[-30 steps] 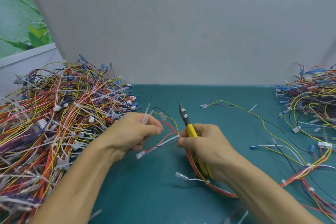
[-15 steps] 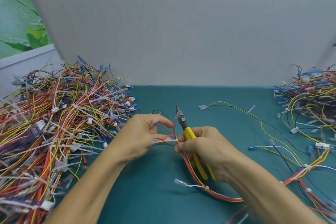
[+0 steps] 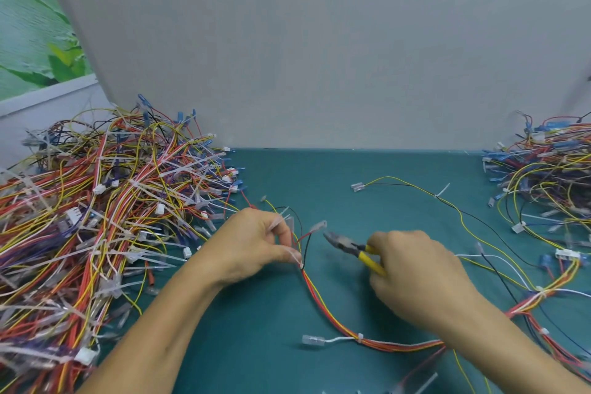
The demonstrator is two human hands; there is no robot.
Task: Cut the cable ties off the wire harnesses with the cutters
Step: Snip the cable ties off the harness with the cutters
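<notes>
My left hand (image 3: 256, 243) pinches the upper end of a red, orange and yellow wire harness (image 3: 332, 320) where a pale cable tie (image 3: 295, 257) wraps it, and holds it just above the green mat. My right hand (image 3: 412, 275) grips the yellow-handled cutters (image 3: 351, 249), whose dark jaws point left toward the tie, a short gap away from it. The harness trails down and right across the mat, passing another white tie (image 3: 359, 337) near a clear connector (image 3: 313, 339).
A large tangled heap of harnesses (image 3: 96, 227) fills the left side of the green mat (image 3: 256, 345). A smaller heap (image 3: 550, 176) lies at the right edge. Loose yellow and black wires (image 3: 447, 205) cross the right half. A grey wall (image 3: 319, 57) closes the back.
My right hand drew back to the right, and the cutters tilted from upright to pointing left. My left hand kept hold of the harness end and shifted slightly.
</notes>
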